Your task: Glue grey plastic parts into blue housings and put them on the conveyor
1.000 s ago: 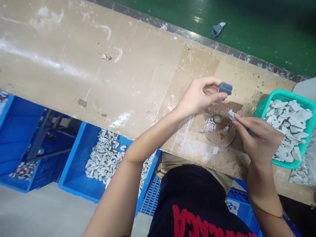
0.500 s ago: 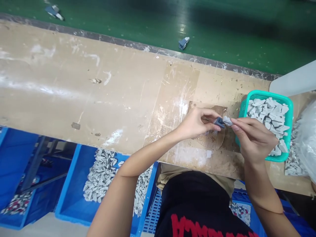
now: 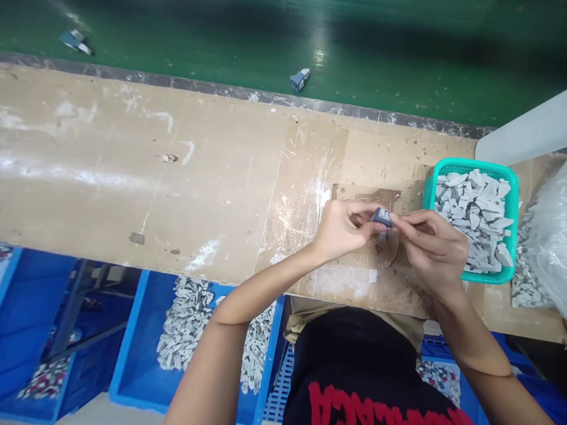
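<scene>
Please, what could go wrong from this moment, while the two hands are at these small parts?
The small dark blue piece might slip, since the left hand only pinches it by one end. The pale piece against it could sit crooked; the right hand partly hides the fit. That hand is also close to the green basket, so a knock might spill some grey pieces.

Your left hand [image 3: 343, 230] and right hand [image 3: 436, 242]: two. Blue-and-white pieces [image 3: 381, 217] [image 3: 76, 42] [image 3: 300, 79]: three, one in your grasp. Teal basket [image 3: 514, 236]: one. Plastic bag [image 3: 549, 236]: one. Blue bins [image 3: 133, 366] [image 3: 26, 301] [image 3: 469, 383]: at least three.
</scene>
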Tool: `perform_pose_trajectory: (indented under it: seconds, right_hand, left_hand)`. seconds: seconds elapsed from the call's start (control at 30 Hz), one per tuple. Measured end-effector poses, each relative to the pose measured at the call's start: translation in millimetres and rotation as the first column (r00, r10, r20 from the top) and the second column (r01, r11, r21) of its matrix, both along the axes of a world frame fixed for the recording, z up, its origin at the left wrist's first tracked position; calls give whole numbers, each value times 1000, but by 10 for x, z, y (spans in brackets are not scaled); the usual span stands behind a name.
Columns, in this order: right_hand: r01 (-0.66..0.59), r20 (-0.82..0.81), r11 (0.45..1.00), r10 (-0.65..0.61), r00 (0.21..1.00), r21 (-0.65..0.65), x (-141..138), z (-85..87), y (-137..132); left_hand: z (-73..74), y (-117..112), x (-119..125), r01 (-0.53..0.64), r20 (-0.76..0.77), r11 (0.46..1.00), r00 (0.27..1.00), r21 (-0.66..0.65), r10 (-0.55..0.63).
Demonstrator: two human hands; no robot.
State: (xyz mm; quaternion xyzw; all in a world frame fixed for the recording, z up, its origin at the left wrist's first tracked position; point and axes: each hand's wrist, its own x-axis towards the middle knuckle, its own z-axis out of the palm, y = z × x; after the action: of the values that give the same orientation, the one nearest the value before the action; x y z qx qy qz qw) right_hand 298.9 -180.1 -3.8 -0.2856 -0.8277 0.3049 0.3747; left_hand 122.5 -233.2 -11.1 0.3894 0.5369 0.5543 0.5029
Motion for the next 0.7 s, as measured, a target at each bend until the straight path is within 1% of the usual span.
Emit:
perform_pose_trajectory:
  seconds: [0.1, 0.23, 0.33, 0.43, 0.5, 0.57, 0.6, 0.67, 0.7]
  right_hand:
    - [14, 12, 1000, -14, 1000, -11, -38, -38, -43]
    - [76, 26, 997, -76, 997, 29, -78, -107, -100]
    - [109, 47, 993, -111, 993, 47, -99, -150, -110]
    - [104, 74, 995, -104, 992, 12, -114, -134, -86]
    - [94, 101, 995, -90, 991, -35, -105, -75, -58]
    - [111, 102, 991, -104, 989, -68, -53, 4, -10]
    - [137, 93, 988, -130, 987, -74, -4, 40, 29]
    - [223, 81, 973, -218, 973, -61, 145, 81, 148]
    - [267, 103, 963, -261, 960, -46, 240, 81, 226]
  left_hand:
    - [-16, -3, -28, -2, -55, 1000, 998, 6, 3]
    - [-28, 15, -99, 76, -73, 997, 994, -11, -77]
    - [-34, 32, -122, 104, -100, 994, 989, -44, -108]
    - [-24, 53, -95, 153, -135, 987, 978, -42, -157]
    - [-12, 77, -92, 171, -156, 985, 972, -28, -173]
    - [-6, 128, -175, 137, -219, 990, 966, -19, -137]
    - [-6, 172, -270, 89, -266, 996, 960, -8, -88]
    - [-8, 308, -588, -72, -374, 997, 924, 38, 82]
    - [-9, 404, -806, -187, -424, 979, 882, 81, 204]
